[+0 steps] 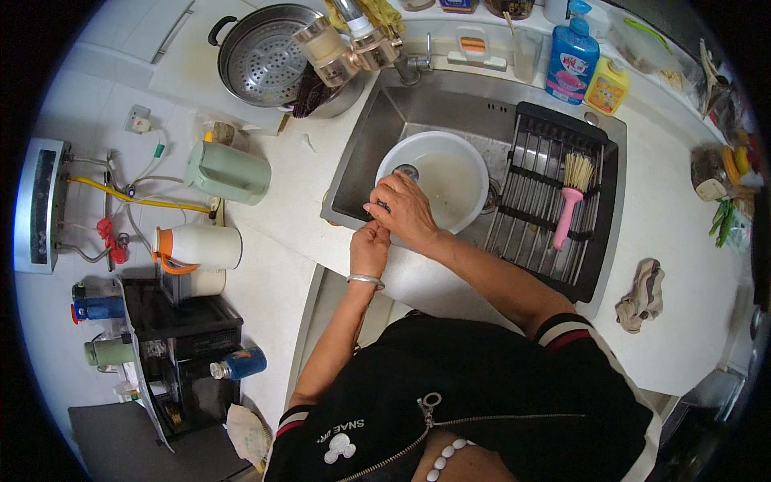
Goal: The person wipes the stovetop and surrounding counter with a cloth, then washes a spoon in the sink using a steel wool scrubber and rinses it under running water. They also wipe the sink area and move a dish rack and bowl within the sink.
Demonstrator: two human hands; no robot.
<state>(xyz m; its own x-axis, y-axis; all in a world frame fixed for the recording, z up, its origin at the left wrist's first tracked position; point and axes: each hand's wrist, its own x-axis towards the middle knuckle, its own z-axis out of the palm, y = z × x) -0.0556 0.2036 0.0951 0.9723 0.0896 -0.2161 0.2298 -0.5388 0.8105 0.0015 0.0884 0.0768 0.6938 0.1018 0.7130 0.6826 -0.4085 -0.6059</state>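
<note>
Both of my hands meet over the front left edge of a steel sink (376,129). My right hand (405,208) is closed around a small dark object with a round, shiny end (408,171); the fingers cover most of it, so its kind is unclear. Just below, my left hand (369,247), with a silver bangle at the wrist, has its fingertips bunched against the underside of my right hand. Whether it grips the same object is hidden. Beside my right hand, a white basin (476,162) in the sink holds cloudy water.
A black-framed drying rack (509,232) spans the sink's right side, carrying a pink-handled brush (569,205). Behind stand a blue pump bottle (572,63) and a faucet (408,71). A steamer pot (265,60), a green kettle (226,172) and a crumpled cloth (641,295) flank it.
</note>
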